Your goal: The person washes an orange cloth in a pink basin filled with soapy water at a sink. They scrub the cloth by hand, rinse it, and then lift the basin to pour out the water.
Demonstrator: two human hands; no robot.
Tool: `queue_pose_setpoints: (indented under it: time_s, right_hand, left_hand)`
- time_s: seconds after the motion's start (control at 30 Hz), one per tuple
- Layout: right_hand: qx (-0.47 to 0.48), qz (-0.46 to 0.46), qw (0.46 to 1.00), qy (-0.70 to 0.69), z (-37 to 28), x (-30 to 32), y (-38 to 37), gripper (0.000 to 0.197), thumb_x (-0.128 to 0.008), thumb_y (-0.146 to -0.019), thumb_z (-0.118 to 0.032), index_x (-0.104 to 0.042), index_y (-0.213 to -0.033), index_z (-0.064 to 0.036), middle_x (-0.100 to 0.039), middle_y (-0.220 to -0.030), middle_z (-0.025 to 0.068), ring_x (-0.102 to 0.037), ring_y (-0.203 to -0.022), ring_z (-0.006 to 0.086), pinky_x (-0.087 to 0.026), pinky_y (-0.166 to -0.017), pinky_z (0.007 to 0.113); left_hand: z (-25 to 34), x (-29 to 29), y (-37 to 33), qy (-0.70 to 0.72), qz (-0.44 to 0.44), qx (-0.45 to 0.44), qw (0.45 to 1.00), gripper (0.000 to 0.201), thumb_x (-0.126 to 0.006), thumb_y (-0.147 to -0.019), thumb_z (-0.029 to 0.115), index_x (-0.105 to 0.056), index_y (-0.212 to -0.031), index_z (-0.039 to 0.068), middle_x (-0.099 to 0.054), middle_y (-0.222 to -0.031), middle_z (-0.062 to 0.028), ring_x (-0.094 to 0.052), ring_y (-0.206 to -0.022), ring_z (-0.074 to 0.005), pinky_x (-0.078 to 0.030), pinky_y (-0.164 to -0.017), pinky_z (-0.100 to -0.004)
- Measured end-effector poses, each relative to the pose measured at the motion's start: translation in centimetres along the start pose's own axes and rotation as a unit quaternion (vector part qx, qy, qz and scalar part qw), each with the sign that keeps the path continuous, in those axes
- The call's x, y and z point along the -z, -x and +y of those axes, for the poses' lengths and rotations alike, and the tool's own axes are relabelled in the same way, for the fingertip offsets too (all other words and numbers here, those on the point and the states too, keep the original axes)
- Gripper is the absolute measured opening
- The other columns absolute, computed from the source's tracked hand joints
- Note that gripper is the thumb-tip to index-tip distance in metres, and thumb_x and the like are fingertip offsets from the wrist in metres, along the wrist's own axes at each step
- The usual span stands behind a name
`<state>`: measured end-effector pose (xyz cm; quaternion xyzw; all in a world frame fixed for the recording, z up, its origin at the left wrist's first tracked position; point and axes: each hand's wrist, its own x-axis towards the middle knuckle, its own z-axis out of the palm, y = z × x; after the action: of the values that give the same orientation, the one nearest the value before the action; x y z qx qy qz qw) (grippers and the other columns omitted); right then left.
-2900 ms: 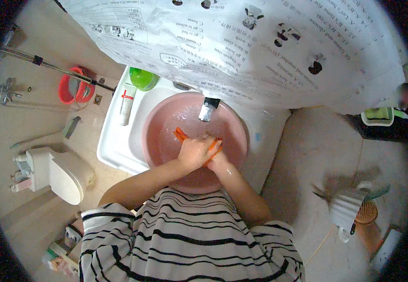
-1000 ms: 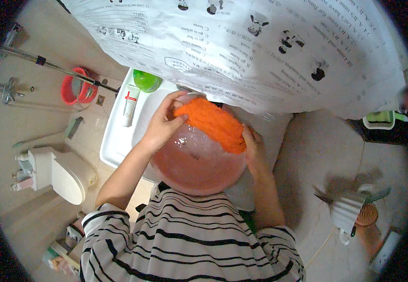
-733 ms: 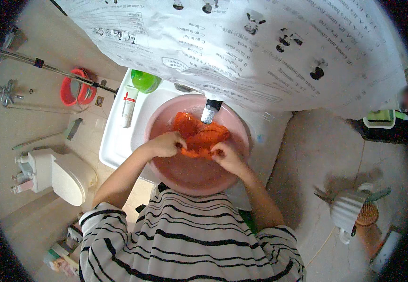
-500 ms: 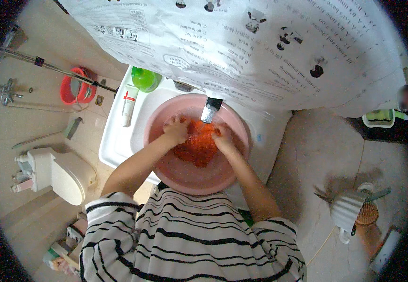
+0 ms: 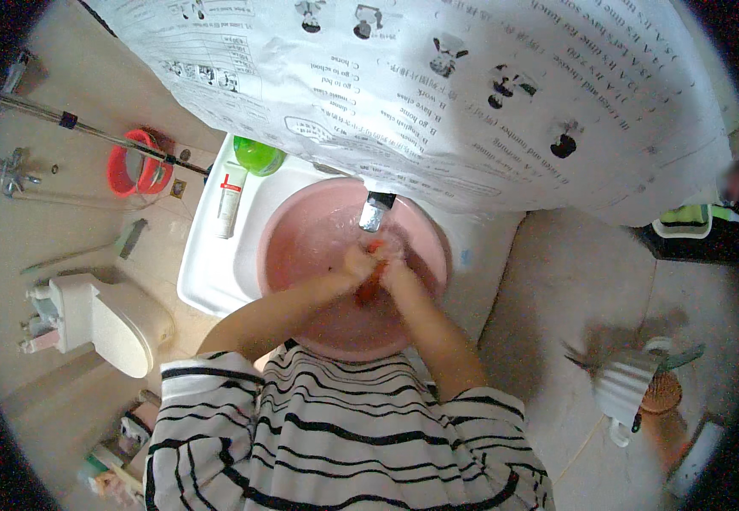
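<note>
I have 2 hands close together inside the pink basin point(image 5: 431, 247), just below the tap point(image 5: 371, 216). The left hand point(image 5: 358, 262) and right hand point(image 5: 392, 255) curl narrowly around the orange cloth point(image 5: 369, 291), bunched between them; I find the fingers blurred. On the white table point(image 5: 202, 285), left of the basin, I see a white tube point(image 5: 228, 204) near a green bottle point(image 5: 257, 157).

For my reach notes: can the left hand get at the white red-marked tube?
Probably, if it releases the orange cloth: just the rim of the round pink basin lies between the left hand and the tube.
</note>
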<state>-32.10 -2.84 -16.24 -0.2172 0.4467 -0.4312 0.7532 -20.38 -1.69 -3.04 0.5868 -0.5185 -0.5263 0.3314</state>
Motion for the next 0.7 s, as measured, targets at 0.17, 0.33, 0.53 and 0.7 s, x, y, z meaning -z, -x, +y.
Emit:
queue_pose_setpoints:
  time_s: [0.17,0.33,0.53,0.7]
  right_hand:
    - [0.018,-0.185,0.943,-0.275,-5.2,-7.6,5.5,0.048,-0.043,-0.087,-0.047,-0.052,-0.113,-0.0082,-0.056,-0.111,0.007,-0.05,-0.104,0.0245,-0.037,-0.095,0.043]
    - [-0.163,0.094,0.975,-0.118,-9.7,-15.4,12.0,0.043,-0.037,-0.094,-0.038,-0.044,-0.126,-0.0098,-0.051,-0.121,0.0084,-0.05,-0.108,0.0207,-0.04,-0.095,0.035]
    - [-0.186,0.102,0.973,-0.095,-8.2,-11.9,13.2,0.038,-0.042,-0.092,-0.038,-0.05,-0.115,-0.0092,-0.056,-0.113,0.0066,-0.055,-0.1,0.0219,-0.046,-0.086,0.038]
    - [-0.13,0.073,0.989,-0.004,-10.4,-12.2,13.0,0.04,-0.049,-0.089,-0.037,-0.051,-0.115,-0.0062,-0.057,-0.112,0.0073,-0.055,-0.1,0.0239,-0.045,-0.086,0.035]
  left_hand:
    - [9.4,4.3,3.8,-0.292,-0.089,-0.185,0.934,0.028,-0.052,-0.084,0.035,-0.063,-0.081,0.009,-0.062,-0.069,-0.0157,-0.061,-0.062,-0.0332,-0.049,-0.058,-0.0431]
    - [8.3,6.7,1.9,-0.355,-0.068,-0.055,0.931,0.027,-0.05,-0.084,0.032,-0.063,-0.085,0.008,-0.061,-0.068,-0.0186,-0.061,-0.063,-0.0341,-0.048,-0.059,-0.0464]
    - [10.5,5.7,6.2,-0.257,-0.035,-0.141,0.955,0.029,-0.048,-0.086,0.035,-0.064,-0.088,0.011,-0.062,-0.074,-0.0171,-0.061,-0.068,-0.0349,-0.049,-0.063,-0.0449]
    - [9.5,7.7,4.6,-0.228,-0.13,-0.016,0.965,0.033,-0.045,-0.088,0.037,-0.065,-0.091,0.011,-0.063,-0.077,-0.0177,-0.061,-0.071,-0.0348,-0.049,-0.067,-0.0428]
